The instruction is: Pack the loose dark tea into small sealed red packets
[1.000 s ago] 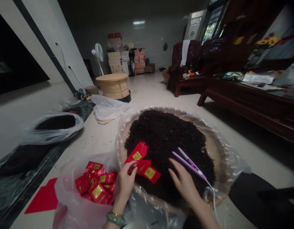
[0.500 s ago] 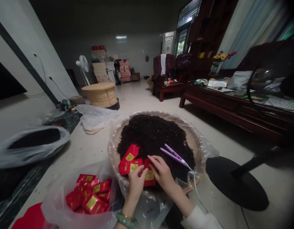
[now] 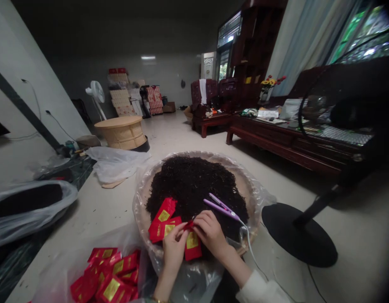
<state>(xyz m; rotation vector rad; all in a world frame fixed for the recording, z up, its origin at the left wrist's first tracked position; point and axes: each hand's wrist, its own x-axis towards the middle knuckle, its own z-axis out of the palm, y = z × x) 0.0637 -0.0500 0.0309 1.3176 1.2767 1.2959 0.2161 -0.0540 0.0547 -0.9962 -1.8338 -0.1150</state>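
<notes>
My left hand (image 3: 174,249) and my right hand (image 3: 211,235) are both closed in a pinch on the top edge of a red foil packet (image 3: 192,249) with a gold label. The packet hangs upright over the near rim of a round tray (image 3: 251,202) lined with clear plastic. A dark heap of dried leaves (image 3: 191,179), like loose tea, fills the tray. Left of my hands, several flat red packets (image 3: 163,214) rest on the leaves. A purple hair straightener (image 3: 222,210) lies on the heap beyond my right hand, its jaws apart and its white cord trailing over the rim.
A plastic bag (image 3: 63,263) at the lower left holds several plump red packets (image 3: 112,286). Another bag with dark contents (image 3: 27,198) stands at the left. On the right are a black fan base (image 3: 300,235) and a low wooden table (image 3: 276,143). A round wooden stand (image 3: 120,130) is farther back.
My right fingers have curled in, and both hands now pinch the packet's top edge together. The view has swung to the right, so the surroundings appear shifted left.
</notes>
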